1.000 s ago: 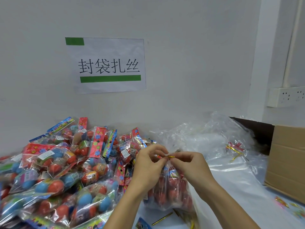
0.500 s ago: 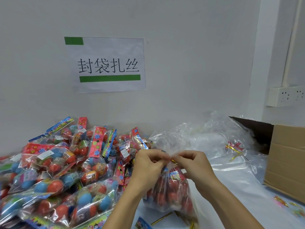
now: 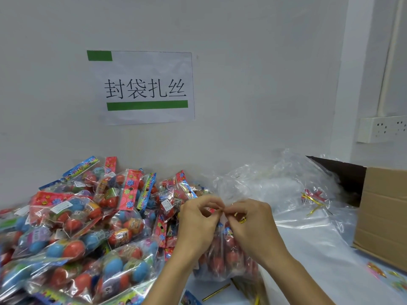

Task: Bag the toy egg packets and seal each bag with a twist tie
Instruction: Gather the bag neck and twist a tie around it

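A clear bag (image 3: 226, 258) filled with toy egg packets stands on the table in front of me. Its gathered neck sits between my two hands. My left hand (image 3: 198, 225) pinches the neck from the left with curled fingers. My right hand (image 3: 253, 225) pinches the gold twist tie (image 3: 241, 220) wound at the neck. A big heap of loose toy egg packets (image 3: 83, 227), red and blue eggs in clear wrap, fills the left side.
A pile of empty clear bags (image 3: 275, 183) lies behind my hands, with gold ties (image 3: 313, 202) on it. An open cardboard box (image 3: 383, 214) stands at the right. Loose gold ties (image 3: 217, 291) lie on the white table by the near edge. A paper sign (image 3: 143, 86) hangs on the wall.
My fingertips have closed together over the bag's neck, and the tie's straight end that stuck out between them is now wound in under my right fingers. The bag has stayed put.
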`<state>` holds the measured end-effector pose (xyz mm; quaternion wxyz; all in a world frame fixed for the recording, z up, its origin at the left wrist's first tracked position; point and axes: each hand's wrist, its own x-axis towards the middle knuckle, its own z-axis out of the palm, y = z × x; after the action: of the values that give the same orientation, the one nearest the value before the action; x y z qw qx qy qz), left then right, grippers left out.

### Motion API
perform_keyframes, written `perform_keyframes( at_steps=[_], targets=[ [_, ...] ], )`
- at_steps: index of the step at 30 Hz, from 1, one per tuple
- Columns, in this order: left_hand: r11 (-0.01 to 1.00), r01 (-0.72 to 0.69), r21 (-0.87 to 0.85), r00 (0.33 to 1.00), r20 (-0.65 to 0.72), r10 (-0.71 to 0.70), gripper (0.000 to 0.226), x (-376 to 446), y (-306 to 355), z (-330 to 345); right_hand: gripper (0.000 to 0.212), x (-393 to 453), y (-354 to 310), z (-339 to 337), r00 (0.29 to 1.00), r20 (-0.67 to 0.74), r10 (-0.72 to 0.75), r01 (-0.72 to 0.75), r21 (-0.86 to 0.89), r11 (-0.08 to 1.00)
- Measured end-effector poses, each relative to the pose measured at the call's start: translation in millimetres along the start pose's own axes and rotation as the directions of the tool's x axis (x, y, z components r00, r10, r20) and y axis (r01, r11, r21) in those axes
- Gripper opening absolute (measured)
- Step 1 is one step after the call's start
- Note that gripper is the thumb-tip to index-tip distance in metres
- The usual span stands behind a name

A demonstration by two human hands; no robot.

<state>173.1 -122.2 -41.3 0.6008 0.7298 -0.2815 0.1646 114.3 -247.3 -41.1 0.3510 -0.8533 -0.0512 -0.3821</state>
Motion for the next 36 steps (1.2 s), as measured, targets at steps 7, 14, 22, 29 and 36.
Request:
perform_keyframes(
  at_steps=[7, 14, 22, 29, 36],
  targets=[
    [0.998, 0.003, -0.059, 0.996, 0.089, 0.002, 0.036, -4.1, 5.3, -4.7, 0.019, -2.1, 1.1, 1.0, 1.0, 0.021, -0.004, 0.007, -0.112, 0.994],
    [0.977, 0.089, -0.194, 0.993, 0.093, -0.072, 0.04, -1.8, 12.3, -3.6, 0.018, -1.7, 1.6, 0.7, 1.0, 0.013, 0.018, -0.017, -0.119, 0.993],
    [0.91, 0.268, -0.317, 0.962, 0.135, -0.237, 0.024, 1.3, 0.8, -9.4, 0.024, 1.2, -3.5, 1.6, 0.968, -0.044, 0.245, -0.236, 0.152, 0.96],
    [0.94, 0.222, -0.258, 0.97, 0.157, -0.186, 0.046, 2.9, 5.7, -10.7, 0.023, 2.8, -3.2, 2.2, 0.921, -0.001, 0.389, -0.377, 0.247, 0.893],
    [0.995, 0.081, 0.06, 0.985, 0.146, -0.089, 0.035, 4.4, 12.3, -3.1, 0.024, 4.1, -3.8, -2.7, 0.92, 0.084, 0.382, -0.388, 0.326, 0.862]
  ],
)
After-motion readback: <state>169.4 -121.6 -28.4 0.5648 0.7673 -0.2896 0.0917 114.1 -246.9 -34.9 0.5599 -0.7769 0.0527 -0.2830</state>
